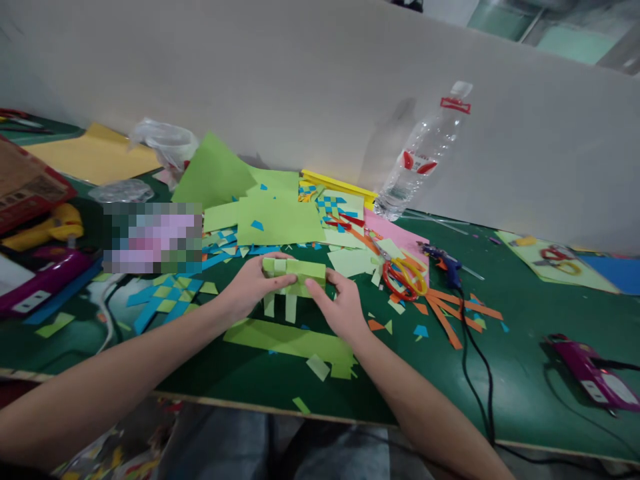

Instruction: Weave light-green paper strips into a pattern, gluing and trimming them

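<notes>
Between both hands is a folded green paper piece (311, 272) with paler strips woven in at its left end, two of them hanging down. My left hand (255, 283) is closed on its left end, thumb across the front. My right hand (340, 300) pinches its right end, with the thumb on the front face. Below the hands a long green paper strip (280, 340) lies on the table, with a pale green scrap (318, 367) beside it. Behind them lie green paper sheets (280, 223). A blue-and-green woven paper piece (173, 297) rests to the left.
Right of my hands lie scissors (400, 273), orange paper strips (450, 310) and a blue glue gun (445, 263) with a black cord. A plastic bottle (420, 160) leans against the wall. Purple power strips (593, 373) sit at both sides. Paper scraps litter the green table (520, 340).
</notes>
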### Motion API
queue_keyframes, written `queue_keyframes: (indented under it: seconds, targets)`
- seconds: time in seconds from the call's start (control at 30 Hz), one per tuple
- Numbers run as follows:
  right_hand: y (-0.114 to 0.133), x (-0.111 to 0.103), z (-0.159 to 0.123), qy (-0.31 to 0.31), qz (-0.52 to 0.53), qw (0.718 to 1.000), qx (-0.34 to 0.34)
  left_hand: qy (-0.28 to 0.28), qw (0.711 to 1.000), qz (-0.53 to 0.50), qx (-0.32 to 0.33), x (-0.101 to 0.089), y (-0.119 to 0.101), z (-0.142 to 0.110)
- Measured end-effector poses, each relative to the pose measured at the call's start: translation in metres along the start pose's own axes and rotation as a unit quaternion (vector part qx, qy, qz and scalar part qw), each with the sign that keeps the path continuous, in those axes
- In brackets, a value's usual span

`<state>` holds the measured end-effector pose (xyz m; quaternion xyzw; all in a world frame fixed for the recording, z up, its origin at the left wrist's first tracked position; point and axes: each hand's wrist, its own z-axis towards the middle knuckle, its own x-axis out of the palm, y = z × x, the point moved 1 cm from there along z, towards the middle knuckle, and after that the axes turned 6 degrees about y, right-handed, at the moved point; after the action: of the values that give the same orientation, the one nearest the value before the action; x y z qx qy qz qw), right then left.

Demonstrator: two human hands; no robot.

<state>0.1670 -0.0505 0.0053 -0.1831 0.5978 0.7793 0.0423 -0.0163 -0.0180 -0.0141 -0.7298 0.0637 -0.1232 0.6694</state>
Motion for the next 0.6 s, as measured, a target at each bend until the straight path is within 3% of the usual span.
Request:
queue_keyframes:
  seconds: [0.1,0.2,0.43,0.6]
  targets:
    - [-0.006,-0.005,0.005,-0.020,0.114,0.993,-0.011,-0.008,0.999,-0.031,-0.008,-0.001,-0.001,0.001]
    - [-0.015,-0.009,0.013,-0.021,0.210,0.977,0.029,0.001,0.999,-0.040,-0.013,0.000,-0.005,-0.001]
    - [-0.028,-0.005,0.019,0.106,0.252,0.957,0.095,0.060,0.998,-0.008,-0.010,0.005,-0.012,-0.007]
    - [-0.028,-0.002,0.017,0.134,0.272,0.948,0.094,0.080,0.997,0.006,-0.002,0.003,-0.009,-0.007]
